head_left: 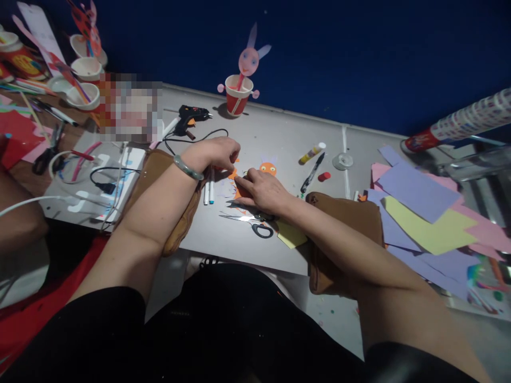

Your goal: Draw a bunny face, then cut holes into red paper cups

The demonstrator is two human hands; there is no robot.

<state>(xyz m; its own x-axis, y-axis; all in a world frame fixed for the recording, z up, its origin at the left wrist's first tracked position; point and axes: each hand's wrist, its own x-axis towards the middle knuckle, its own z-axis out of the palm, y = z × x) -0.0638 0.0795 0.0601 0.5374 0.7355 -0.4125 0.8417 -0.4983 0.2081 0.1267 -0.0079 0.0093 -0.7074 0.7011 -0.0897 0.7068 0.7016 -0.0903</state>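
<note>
My left hand [221, 153], a green bangle on its wrist, is closed with fingertips bent down beside small orange paper pieces [233, 174]. What it pinches, if anything, is hidden. My right hand [268, 190] lies with fingers stretched over an orange paper cutout [241, 192], pressing on the table. Just beyond it rests an orange paper face [268, 169] with yellow eyes and purple ears. Scissors [262, 230] with dark handles lie partly open below my right hand, near a yellow paper scrap [292, 235]. White markers [211, 187] are under my left wrist.
A red cup with a pink rabbit figure [235, 101] stands at the back. A black glue gun [189, 118] and power strip [125, 178] are left. Glue stick [311, 154], black marker [312, 173], tape roll [342, 161] and coloured paper [419, 191] are right. Brown armrest pads [345, 218] flank the table.
</note>
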